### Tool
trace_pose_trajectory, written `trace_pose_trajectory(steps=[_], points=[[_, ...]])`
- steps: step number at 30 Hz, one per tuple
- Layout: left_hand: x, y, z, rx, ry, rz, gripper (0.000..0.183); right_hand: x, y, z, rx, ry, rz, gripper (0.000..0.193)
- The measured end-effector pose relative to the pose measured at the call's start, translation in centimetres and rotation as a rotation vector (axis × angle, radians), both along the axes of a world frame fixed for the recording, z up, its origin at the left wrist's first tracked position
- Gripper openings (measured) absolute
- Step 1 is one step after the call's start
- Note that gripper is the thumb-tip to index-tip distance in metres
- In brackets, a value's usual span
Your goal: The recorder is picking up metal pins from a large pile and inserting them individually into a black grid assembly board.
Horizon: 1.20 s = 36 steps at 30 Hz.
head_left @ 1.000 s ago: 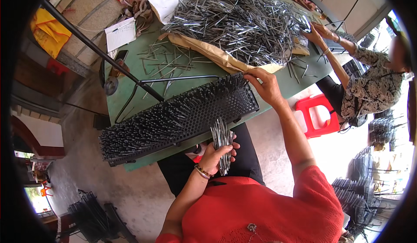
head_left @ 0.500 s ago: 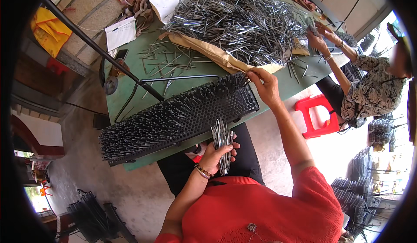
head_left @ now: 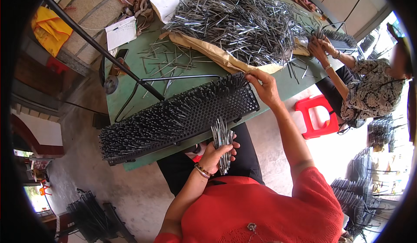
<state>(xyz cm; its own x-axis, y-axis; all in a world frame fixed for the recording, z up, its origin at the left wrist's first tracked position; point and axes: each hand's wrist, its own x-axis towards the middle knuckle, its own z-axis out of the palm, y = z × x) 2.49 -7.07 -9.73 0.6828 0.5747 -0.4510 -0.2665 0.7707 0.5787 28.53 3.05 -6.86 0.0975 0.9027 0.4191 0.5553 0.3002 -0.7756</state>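
Note:
My left hand is closed around a bundle of thin metal rods in front of my lap, their ends fanning upward. At the far right corner of a long black perforated rack, my right hand pinches with thumb and forefinger; what is between the tips is too small to make out. Upright metal rods fill the rack's left part and its back edge. Bare round holes show along the front right portion. The rack lies slantwise on the near edge of the green table, tilted a little toward me.
A large heap of loose metal rods lies on brown paper behind the rack. A black pole crosses the left side. At right, a co-worker's hands handle rods beside a red stool. A notebook lies far left.
My right hand has shifted very slightly left at the rack's corner. My left hand keeps its bundle in place. The co-worker's hands have moved right, toward another rack.

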Motion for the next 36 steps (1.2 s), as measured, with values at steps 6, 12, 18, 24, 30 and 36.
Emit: trace_pose_trajectory(steps=[6,12,18,24,30,36], points=[[0.0,0.1,0.0,-0.001,0.002,0.002,0.04,-0.5,-0.2,-0.6,0.017,-0.12,0.026,0.017],[0.0,0.1,0.1,0.002,0.013,0.011,0.04,-1.4,-0.3,-0.1,0.03,-0.065,0.014,0.02],[0.0,0.0,0.1,0.016,0.006,0.007,0.039,-1.5,-0.1,0.1,0.122,-0.205,0.03,0.02],[-0.2,-0.2,-0.1,0.013,-0.001,0.01,0.04,-1.8,-0.3,0.2,0.167,-0.229,0.028,0.017],[-0.1,0.1,0.4,0.012,-0.012,0.029,0.041,-2.1,-0.7,0.9,0.112,-0.219,-0.018,0.015],[-0.1,0.2,0.2,-0.002,-0.001,0.04,0.041,-2.4,-0.7,1.1,0.143,-0.271,-0.023,0.015]])
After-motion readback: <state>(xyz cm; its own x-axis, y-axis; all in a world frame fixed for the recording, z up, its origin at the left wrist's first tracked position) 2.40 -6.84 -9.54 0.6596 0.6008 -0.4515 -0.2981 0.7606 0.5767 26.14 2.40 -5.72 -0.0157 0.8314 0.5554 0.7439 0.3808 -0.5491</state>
